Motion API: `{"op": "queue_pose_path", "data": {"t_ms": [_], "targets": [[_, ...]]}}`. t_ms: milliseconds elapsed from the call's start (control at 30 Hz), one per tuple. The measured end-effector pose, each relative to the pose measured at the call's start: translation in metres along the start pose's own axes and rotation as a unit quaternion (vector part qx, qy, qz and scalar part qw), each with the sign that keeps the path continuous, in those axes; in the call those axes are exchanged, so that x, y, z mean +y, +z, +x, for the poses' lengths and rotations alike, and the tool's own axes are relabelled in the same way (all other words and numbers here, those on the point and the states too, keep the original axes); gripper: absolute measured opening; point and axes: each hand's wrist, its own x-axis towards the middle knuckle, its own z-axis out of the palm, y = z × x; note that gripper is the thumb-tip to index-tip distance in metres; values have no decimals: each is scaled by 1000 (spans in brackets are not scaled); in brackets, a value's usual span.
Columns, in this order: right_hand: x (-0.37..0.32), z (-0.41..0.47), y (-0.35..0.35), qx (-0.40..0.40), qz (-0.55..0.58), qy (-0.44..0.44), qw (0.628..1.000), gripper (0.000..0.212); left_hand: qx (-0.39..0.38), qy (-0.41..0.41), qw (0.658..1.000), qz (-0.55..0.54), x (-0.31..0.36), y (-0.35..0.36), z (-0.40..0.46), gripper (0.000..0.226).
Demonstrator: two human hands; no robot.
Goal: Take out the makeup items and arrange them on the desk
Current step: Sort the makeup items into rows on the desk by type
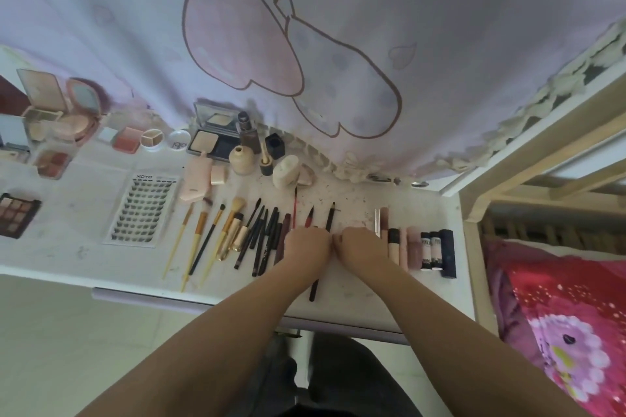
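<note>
Both hands meet knuckle to knuckle over the pencil row at the counter's near edge: the left hand and right hand are curled downward, but whether their fingers pinch a pencil cannot be told. The makeup items — brushes, a dark pencil, lipstick tubes — already lie in rows. Probable step: straightening the last pencils; next, even spacing. The lash tray reads "XOYO".
</note>
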Motion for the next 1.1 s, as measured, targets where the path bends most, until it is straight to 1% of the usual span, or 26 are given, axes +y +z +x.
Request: {"op": "queue_pose_path", "data": {"t_ms": [133, 233, 300, 400, 467, 533, 600, 667, 800, 867, 933, 1033, 1100], "targets": [[-12, 5, -1, -23, -38, -29, 999, 42, 6, -14, 1000, 21, -11, -1, 1, 23], [-11, 7, -5, -28, -12, -41, 999, 47, 17, -21, 1000, 10, -15, -1, 4, 24], [-3, 9, -16, -16, 4, -37, 999, 48, 42, -17, 999, -12, -14, -5, 5, 25], [23, 17, -40, 26, 29, -7, 999, 38, 93, 24, 994, -61, 1, -14, 8, 28], [43, 22, -53, 37, 47, 23, 998, 30, 105, 49, 989, -95, 24, -18, 7, 28], [56, 25, -59, 32, 47, 41, 998, 22, 81, 50, 988, -124, 48, -15, 10, 27], [60, 26, -58, 17, 45, 40, 998, 21, 38, 35, 990, -130, 65, -8, 16, 28], [61, 27, -54, 8, 41, 37, 998, 25, 12, 17, 991, -136, 73, -4, 21, 28], [59, 28, -48, 2, 49, 35, 998, 34, 2, -23, 991, -129, 71, -4, 26, 26], [56, 28, -47, -4, 76, 30, 997, 38, 9, -19, 988, -154, 66, -6, 24, 27], [51, 28, -51, -20, 141, 18, 990, 41, 40, -1, 976, -213, 59, -11, 16, 29], [39, 25, -59, -44, 246, 14, 968, 41, 79, 7, 949, -306, 43, -16, 1, 25], [33, 23, -61, -53, 311, 33, 948, 38, 61, 34, 923, -377, 32, -19, -7, 27]]}}
